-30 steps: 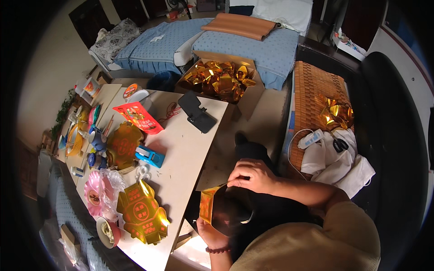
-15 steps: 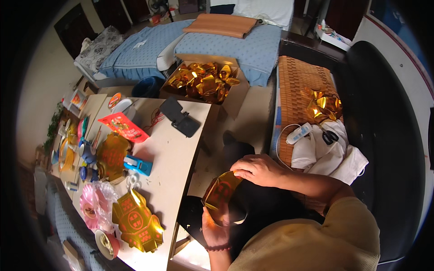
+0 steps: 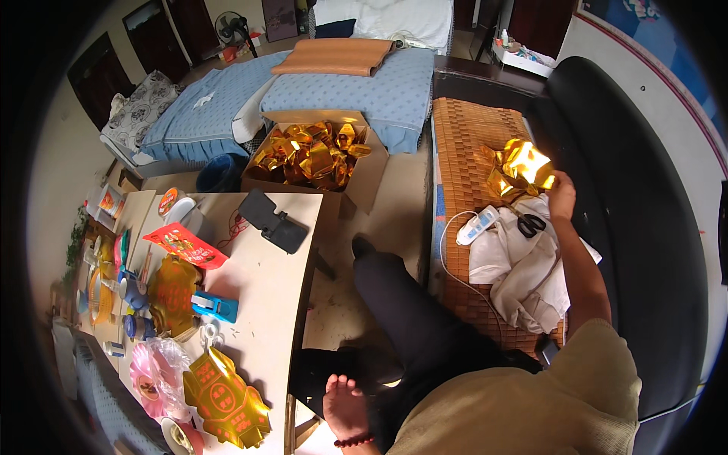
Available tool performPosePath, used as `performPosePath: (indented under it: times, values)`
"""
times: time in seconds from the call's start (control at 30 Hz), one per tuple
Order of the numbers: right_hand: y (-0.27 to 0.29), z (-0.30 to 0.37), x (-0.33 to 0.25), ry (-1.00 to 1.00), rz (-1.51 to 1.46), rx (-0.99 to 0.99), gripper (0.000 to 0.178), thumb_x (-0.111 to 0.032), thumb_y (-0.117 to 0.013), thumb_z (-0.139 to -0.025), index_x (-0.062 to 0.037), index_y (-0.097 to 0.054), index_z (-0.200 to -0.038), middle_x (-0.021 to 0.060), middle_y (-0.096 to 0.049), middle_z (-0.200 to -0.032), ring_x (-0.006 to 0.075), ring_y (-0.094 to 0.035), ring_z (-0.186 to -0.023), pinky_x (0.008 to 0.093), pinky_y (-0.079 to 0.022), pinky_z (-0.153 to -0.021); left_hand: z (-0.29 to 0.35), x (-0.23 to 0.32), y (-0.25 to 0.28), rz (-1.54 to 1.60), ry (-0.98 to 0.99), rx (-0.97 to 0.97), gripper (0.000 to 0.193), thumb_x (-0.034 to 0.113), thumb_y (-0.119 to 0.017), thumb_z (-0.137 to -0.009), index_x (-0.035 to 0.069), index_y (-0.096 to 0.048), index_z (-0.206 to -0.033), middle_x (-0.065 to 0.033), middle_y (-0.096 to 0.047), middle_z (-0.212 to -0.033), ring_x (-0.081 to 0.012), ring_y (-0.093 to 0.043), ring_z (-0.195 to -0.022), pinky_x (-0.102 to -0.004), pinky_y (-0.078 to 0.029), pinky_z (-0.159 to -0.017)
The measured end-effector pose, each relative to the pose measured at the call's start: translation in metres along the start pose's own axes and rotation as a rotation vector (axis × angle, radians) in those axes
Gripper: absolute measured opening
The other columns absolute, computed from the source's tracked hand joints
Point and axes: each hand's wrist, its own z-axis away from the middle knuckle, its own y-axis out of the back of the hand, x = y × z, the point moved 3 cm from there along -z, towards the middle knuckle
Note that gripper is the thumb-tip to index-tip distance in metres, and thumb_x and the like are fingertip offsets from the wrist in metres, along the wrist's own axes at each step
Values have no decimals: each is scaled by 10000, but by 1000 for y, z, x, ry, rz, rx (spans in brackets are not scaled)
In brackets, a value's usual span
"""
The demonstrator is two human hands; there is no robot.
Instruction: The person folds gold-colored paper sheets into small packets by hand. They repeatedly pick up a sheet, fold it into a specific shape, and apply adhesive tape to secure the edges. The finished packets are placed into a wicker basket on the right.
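On the woven mat of the bench to my right, my right hand [image 3: 561, 197] is closed at the edge of a small heap of folded gold foil paper pieces [image 3: 525, 168]. Its fingertips pinch the heap's right side, where a piece shines brightly; which piece they hold is partly hidden. My left hand [image 3: 346, 408], with a red bead bracelet, rests above my lap beside the table edge. It is empty, with its fingers loosely bent and apart. Flat gold cut-outs with red print [image 3: 227, 400] lie on the table, near a blue stapler [image 3: 215, 306].
Beside the heap are black-handled scissors [image 3: 531, 224], a white power strip [image 3: 478, 226] and white cloth [image 3: 523, 284]. A cardboard box [image 3: 370, 171] of gold pieces stands beyond the table. The table holds a red packet [image 3: 186, 245] and a black phone stand [image 3: 274, 221].
The gold piece I held in both hands over my lap has left my left hand. My right hand has swung out to the heap on the bench. The view has turned right.
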Motion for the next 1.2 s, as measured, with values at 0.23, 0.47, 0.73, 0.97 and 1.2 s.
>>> performPosePath:
  times: [0.23, 0.47, 0.73, 0.97, 1.2]
  values:
    - [-45, 33, 34, 179, 74, -143, 366, -125, -690, -895, -9, -626, -1236, 256, -582, -1300, 425, -517, -1257, 467, -425, -1057, 10, 19, 22, -201, -210, 99, 275, 287, -541, -993, 106, -642, -1174, -40, -687, -1094, -195, -646, -974, -309, -508, -818]
    - [-5, 152, -301, 342, -985, -1070, 204, -93, -631, -961, -21, -670, -1149, 62, -702, -1069, 134, -646, -964, 272, -523, -822, 47, 51, 21, -281, -600, 217, 140, 124, -586, -986, 46, -633, -1091, -84, -698, -1051, -158, -660, -902, -275, -511, -771]
    - [139, 342, -540, 1492, -1232, -1182, 521, -257, -750, -861, -53, -585, -1312, 109, -572, -1371, 282, -526, -1291, 409, -453, -1061, 95, 76, 26, -392, -1056, 533, 252, 35, -515, -961, 42, -564, -1208, -103, -623, -1159, -186, -655, -923, -321, -524, -818]
    - [177, 465, -598, 1754, -1048, -1052, 762, -496, -665, -894, 4, -452, -1429, 267, -340, -1538, 415, -200, -1498, 582, -232, -1189, 117, 111, 59, -329, -960, 488, 577, 92, -502, -1006, 32, -297, -1542, -113, -660, -1022, -120, -606, -674, -224, -484, -572]
    - [185, 493, -610, 1753, -779, -1272, 705, -433, -672, -902, 30, -473, -1394, 260, -400, -1514, 424, -295, -1466, 675, -270, -1129, 114, 125, 52, -296, -852, 504, 549, 94, -480, -997, 87, -370, -1535, -52, -652, -741, -25, -394, -469, -163, -276, -429]
